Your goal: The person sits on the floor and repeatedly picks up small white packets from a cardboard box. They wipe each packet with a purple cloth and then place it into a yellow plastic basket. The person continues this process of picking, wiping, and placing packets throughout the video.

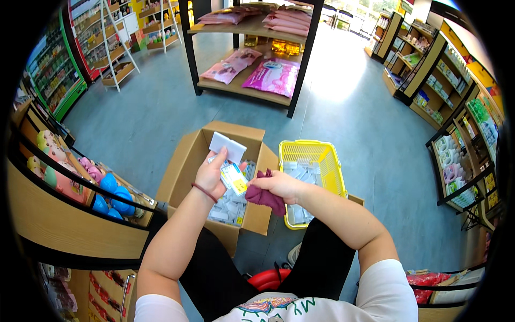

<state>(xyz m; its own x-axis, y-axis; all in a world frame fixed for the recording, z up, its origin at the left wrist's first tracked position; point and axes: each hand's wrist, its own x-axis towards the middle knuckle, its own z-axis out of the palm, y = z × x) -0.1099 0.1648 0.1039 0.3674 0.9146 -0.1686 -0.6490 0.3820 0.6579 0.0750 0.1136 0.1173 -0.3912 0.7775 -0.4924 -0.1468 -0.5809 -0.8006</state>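
Observation:
My left hand [211,176] is closed on price tags above an open cardboard box. A plain white tag [228,146] sticks up past my thumb, and a printed white, blue and yellow price tag [234,178] shows below it. In my right hand [284,185] a maroon cloth [266,199] is bunched up, close to the printed tag's lower right corner; whether they touch I cannot tell. Many small white tags [228,206] lie in the cardboard box [179,174]. More pale tags fill the bottom of the yellow plastic basket [337,170] to its right.
Ahead stands a black-framed shelf [244,92] with pink packages. Plush toys [59,166] and blue toys [115,196] sit on a display at the left. Stocked shelves [453,161] line the right side. Something round and red [268,280] is between my legs.

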